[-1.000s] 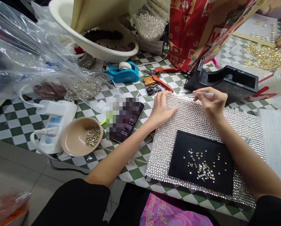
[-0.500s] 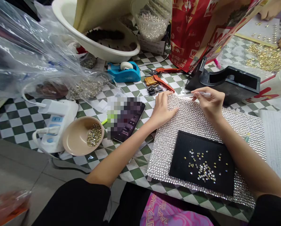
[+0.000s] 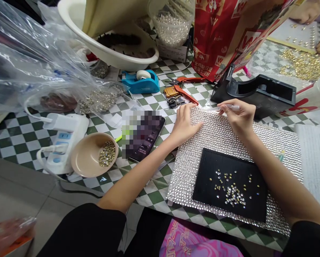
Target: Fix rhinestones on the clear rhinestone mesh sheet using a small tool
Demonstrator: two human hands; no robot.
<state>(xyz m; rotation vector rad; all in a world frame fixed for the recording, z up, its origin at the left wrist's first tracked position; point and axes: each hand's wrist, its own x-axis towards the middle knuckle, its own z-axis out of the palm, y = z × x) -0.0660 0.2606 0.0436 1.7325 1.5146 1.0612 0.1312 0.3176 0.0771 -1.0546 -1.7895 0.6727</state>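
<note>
Silvery stones [image 3: 216, 130] in tight rows cover nearly all that shows of the sheet [image 3: 180, 185], near right on the checked table [image 3: 156, 198]. Loose stones [image 3: 234, 196] remain on the black tray [image 3: 205, 192] atop it. Left hand [image 3: 184, 125] spread, thumb apart, at the far left corner; right hand [image 3: 239, 117] pinches a white pen-like tool [image 3: 235, 107] by the far edge. Whether gaps remain beneath the hands, cannot tell.

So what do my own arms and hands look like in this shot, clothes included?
Your left sleeve and right sleeve are both plain black, loose and short enough to leave the forearms bare. Your left hand and right hand have no gloves, and I can see no watch or bracelet. No markings show on either sleeve.
</note>
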